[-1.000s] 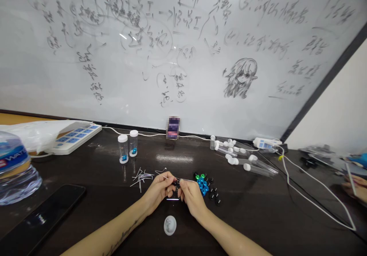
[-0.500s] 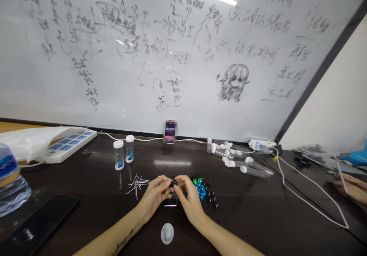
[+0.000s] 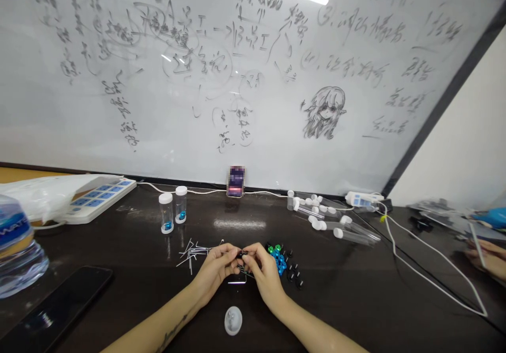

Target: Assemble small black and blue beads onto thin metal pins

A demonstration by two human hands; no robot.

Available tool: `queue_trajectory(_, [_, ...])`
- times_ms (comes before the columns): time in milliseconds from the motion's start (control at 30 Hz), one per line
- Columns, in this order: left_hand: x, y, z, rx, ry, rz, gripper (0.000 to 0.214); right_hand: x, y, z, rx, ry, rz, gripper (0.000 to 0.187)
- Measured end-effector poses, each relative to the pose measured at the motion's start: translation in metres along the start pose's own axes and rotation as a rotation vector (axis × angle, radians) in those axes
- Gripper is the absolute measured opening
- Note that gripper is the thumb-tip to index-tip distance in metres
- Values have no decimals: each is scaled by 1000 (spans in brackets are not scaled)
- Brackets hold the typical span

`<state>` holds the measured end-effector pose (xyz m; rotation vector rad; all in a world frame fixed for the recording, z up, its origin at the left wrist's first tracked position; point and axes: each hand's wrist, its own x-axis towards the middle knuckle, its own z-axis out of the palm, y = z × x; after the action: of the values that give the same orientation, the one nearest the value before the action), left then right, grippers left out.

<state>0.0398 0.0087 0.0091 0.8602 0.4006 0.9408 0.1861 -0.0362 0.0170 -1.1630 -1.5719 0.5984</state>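
My left hand [image 3: 216,265] and my right hand [image 3: 264,272] meet over the dark table [image 3: 130,247], fingertips pinched together on a small black piece [image 3: 241,256] with a thin metal pin. A pile of thin metal pins [image 3: 192,249] lies just left of my left hand. A cluster of blue, green and black beads [image 3: 283,264] sits right of my right hand. A short shiny pin [image 3: 236,282] lies under my hands. A clear cap or tube [image 3: 233,321] stands near my wrists.
Two capped vials holding blue beads [image 3: 173,212] stand behind the pins. Several empty capped tubes [image 3: 330,220] lie at the back right. A phone [image 3: 55,308] and water bottle [image 3: 16,253] are at left, a power strip [image 3: 97,197] behind. Another person's hand [image 3: 488,258] is at far right.
My hands drew closer together, fingertips now touching on the small black piece; the long pin seen between them a second ago no longer sticks out. The view shifted slightly.
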Motion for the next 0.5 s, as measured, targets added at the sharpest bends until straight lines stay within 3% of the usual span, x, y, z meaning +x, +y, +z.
queue_trajectory(267, [1,-2,-1,-3,-13,13,14,1,3,0,46,-4,36,27])
queue_trajectory(500, [0,-2,-1,-18,-6,20,14,1,7,-1,-81,-1,43,32])
